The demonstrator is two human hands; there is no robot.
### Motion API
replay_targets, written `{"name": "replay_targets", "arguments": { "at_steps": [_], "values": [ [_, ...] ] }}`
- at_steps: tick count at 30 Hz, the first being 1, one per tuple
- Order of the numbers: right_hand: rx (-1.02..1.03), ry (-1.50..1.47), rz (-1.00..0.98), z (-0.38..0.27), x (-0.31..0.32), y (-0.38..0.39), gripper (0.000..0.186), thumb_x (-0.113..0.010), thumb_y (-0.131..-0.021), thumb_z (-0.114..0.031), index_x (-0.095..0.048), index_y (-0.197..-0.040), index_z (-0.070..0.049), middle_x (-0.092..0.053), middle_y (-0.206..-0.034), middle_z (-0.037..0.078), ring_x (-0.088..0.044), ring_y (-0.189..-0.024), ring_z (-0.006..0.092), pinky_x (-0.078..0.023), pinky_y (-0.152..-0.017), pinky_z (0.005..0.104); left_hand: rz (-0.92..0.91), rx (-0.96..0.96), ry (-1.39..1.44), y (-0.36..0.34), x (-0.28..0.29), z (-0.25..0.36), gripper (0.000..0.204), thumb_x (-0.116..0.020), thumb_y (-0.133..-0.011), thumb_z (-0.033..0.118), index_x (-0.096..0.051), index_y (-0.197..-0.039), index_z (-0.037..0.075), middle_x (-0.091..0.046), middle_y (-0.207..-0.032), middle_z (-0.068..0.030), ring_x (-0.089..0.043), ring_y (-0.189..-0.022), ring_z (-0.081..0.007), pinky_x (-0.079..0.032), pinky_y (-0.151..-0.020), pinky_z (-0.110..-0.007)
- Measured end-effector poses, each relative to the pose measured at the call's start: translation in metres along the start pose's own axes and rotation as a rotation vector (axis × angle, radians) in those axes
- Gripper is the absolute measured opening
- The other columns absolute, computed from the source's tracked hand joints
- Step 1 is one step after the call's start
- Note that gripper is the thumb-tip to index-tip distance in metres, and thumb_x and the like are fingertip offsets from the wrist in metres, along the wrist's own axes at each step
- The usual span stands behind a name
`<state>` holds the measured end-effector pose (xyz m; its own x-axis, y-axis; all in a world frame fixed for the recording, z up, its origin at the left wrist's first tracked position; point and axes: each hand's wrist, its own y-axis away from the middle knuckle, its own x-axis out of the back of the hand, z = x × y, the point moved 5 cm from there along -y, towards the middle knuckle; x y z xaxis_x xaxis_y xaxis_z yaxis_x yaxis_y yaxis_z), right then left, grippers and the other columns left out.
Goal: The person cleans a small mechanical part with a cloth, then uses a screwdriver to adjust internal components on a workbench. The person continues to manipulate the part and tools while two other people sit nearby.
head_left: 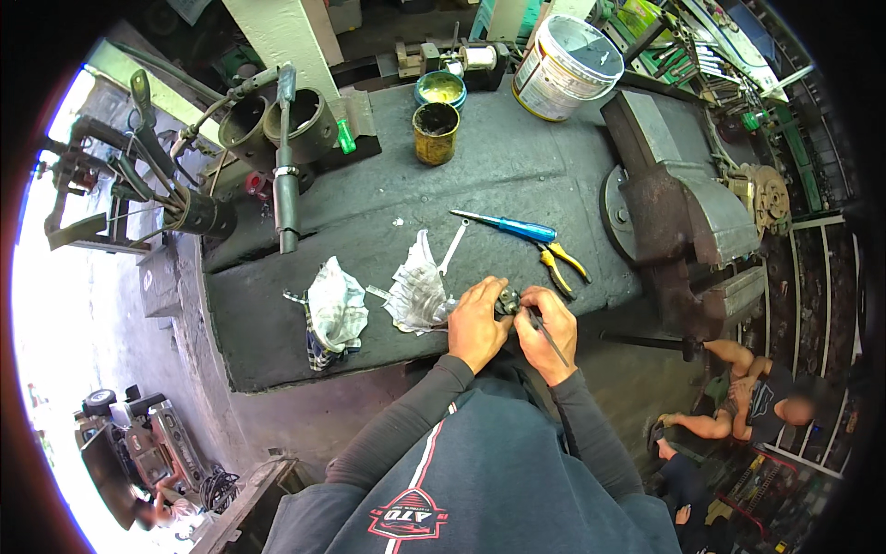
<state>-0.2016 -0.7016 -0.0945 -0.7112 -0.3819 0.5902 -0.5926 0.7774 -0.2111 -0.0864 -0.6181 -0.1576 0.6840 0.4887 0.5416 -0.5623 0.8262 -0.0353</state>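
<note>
At the near edge of the workbench (277,346), my left hand (477,323) is closed round a small dark metal part (508,301). My right hand (548,337) pinches a thin dark rod-like tool (554,346), its far end at the part; the contact point is hidden by my fingers. Just left of my hands lies a crumpled, grease-stained white rag (415,291), with a small wrench (454,246) beside it. Beyond my right hand are a blue-handled screwdriver (517,227) and pliers (561,268) with yellow handles.
Another white cloth (337,305) lies at left. A yellow can (436,138), an open tin (440,90) and a white bucket (568,69) stand at the back. A large vise (678,203) rises at right, metal cylinders (305,125) at back left. A seated person (752,397) is at lower right.
</note>
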Motion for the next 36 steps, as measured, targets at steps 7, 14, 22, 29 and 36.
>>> {"name": "replay_targets", "arguments": {
  "at_steps": [7,14,22,29,36],
  "values": [
    [-0.061,-0.078,-0.023,-0.001,0.008,-0.002,0.015,-0.071,-0.083,0.004,-0.067,-0.098,0.002,-0.076,-0.102,0.015,-0.076,-0.091,0.0244,-0.059,-0.082,0.0331,0.016,0.014,0.015,-0.003,0.003,0.001,0.060,-0.085,-0.078,0.014,-0.067,-0.134,0.006,-0.068,-0.138,-0.0170,-0.065,-0.126,-0.0382,-0.053,-0.107,-0.044],
    [-0.027,-0.079,-0.006,0.000,-0.002,0.006,0.014,-0.071,-0.084,0.004,-0.066,-0.097,0.001,-0.076,-0.102,0.014,-0.076,-0.089,0.0240,-0.059,-0.080,0.0336,0.025,0.012,0.032,-0.003,0.003,-0.002,0.056,-0.084,-0.080,0.015,-0.068,-0.132,0.006,-0.068,-0.137,-0.0172,-0.065,-0.126,-0.0387,-0.053,-0.106,-0.045],
    [0.005,-0.014,-0.027,-0.003,0.003,-0.001,0.016,-0.071,-0.082,0.003,-0.066,-0.097,0.000,-0.075,-0.102,0.014,-0.075,-0.090,0.0273,-0.058,-0.081,0.0349,0.036,-0.014,0.003,-0.007,0.001,0.000,0.054,-0.084,-0.079,0.015,-0.070,-0.130,0.005,-0.070,-0.135,-0.0174,-0.066,-0.124,-0.0392,-0.053,-0.106,-0.045],
    [-0.015,-0.039,0.002,-0.001,0.004,-0.007,0.017,-0.071,-0.083,0.003,-0.065,-0.098,0.000,-0.073,-0.098,0.014,-0.074,-0.087,0.0285,-0.058,-0.078,0.0360,-0.008,-0.011,-0.004,-0.011,0.002,0.003,0.058,-0.085,-0.079,0.016,-0.069,-0.133,0.005,-0.068,-0.138,-0.0221,-0.065,-0.127,-0.0393,-0.053,-0.108,-0.045],
    [-0.013,0.002,0.023,0.007,0.003,-0.008,0.019,-0.072,-0.083,0.002,-0.065,-0.100,-0.001,-0.072,-0.097,0.015,-0.073,-0.084,0.0329,-0.058,-0.075,0.0390,-0.051,0.016,-0.029,-0.018,0.002,0.002,0.057,-0.083,-0.081,0.019,-0.068,-0.133,0.004,-0.069,-0.138,-0.0229,-0.066,-0.127,-0.0402,-0.052,-0.108,-0.046]
  ]
}}
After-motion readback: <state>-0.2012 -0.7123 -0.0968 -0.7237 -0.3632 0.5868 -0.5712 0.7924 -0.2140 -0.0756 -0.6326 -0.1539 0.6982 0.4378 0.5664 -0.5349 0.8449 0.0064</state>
